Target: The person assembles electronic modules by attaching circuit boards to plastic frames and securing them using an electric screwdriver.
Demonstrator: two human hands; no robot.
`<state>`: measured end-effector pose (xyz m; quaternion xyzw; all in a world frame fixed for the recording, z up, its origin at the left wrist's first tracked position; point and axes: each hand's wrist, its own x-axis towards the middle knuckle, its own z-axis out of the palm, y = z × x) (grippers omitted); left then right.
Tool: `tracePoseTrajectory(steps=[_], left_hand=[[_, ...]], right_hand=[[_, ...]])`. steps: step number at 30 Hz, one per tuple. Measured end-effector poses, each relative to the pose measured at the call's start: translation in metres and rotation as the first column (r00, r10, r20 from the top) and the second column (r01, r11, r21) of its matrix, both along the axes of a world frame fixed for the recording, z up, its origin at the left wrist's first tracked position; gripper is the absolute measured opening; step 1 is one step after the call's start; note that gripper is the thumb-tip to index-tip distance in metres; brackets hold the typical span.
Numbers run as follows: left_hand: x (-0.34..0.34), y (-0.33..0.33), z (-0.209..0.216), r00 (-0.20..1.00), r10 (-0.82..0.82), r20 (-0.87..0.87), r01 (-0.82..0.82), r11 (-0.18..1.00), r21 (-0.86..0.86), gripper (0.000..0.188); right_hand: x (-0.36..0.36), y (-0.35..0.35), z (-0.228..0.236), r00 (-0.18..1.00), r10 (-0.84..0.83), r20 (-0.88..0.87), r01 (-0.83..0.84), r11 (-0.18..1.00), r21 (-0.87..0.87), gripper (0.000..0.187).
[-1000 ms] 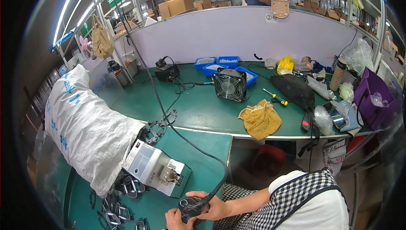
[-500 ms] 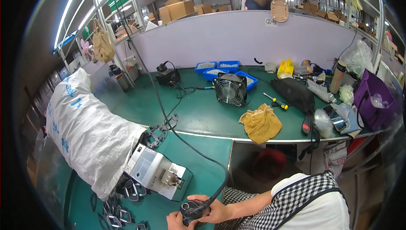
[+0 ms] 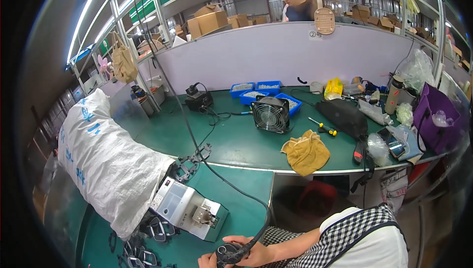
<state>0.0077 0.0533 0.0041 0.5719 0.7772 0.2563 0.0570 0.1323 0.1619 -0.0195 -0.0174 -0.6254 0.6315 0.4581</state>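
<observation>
At the lower edge, my right hand (image 3: 260,254) is wrapped round a black corded electric screwdriver (image 3: 227,251). I see it from its cable end, with a metal ring on top. My left hand (image 3: 207,261) is closed close against its left side and partly cut off by the frame; what its fingers hold is hidden. Just beyond the hands stands a white and grey screw feeder (image 3: 185,208) with a metal outlet. Left of it, several black plastic frames (image 3: 158,229) lie in a loose pile by the mouth of a white woven sack (image 3: 106,162).
A black cable (image 3: 189,130) hangs from above down to the screwdriver. On the green bench are a fan (image 3: 271,114), blue trays of small parts (image 3: 242,89), a yellow cloth glove (image 3: 305,153), a screwdriver (image 3: 322,127) and a purple bag (image 3: 436,112). A person stands behind the partition (image 3: 221,61).
The whole view has shifted, so the bench and my hands sit lower and slightly further right in the picture. My right hand keeps its hold on the electric screwdriver.
</observation>
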Motion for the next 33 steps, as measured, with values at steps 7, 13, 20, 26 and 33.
tracePoseTrajectory(steps=[7, 13, 20, 26, 33], left_hand=[[0.0, 0.0, -0.002, 1.0, 0.002, -0.002, -0.002, 1.0, 0.01, 0.036], [0.001, 0.0, -0.004, 1.0, -0.003, -0.001, 0.003, 1.0, 0.007, 0.038], [-0.024, -0.007, 0.018, 0.987, 0.149, 0.062, -0.161, 0.944, 0.287, 0.05], [-0.043, -0.018, 0.079, 0.972, 0.108, 0.21, -0.225, 0.69, 0.688, 0.048], [-0.004, -0.028, 0.137, 0.93, -0.358, 0.088, -0.057, 0.096, 0.994, 0.059]], right_hand=[[0.002, 0.0, 0.004, 1.0, -0.016, 0.0, 0.016, 1.0, 0.019, 0.063], [0.003, 0.001, 0.001, 1.0, -0.014, -0.01, 0.014, 1.0, 0.025, 0.063], [0.002, 0.002, -0.005, 0.997, 0.074, 0.035, -0.069, 0.992, -0.108, 0.063], [0.005, 0.005, 0.001, 0.999, 0.01, 0.043, -0.011, 1.0, 0.006, 0.063], [0.009, 0.002, 0.001, 0.993, -0.113, 0.046, 0.106, 0.986, 0.13, 0.061]])
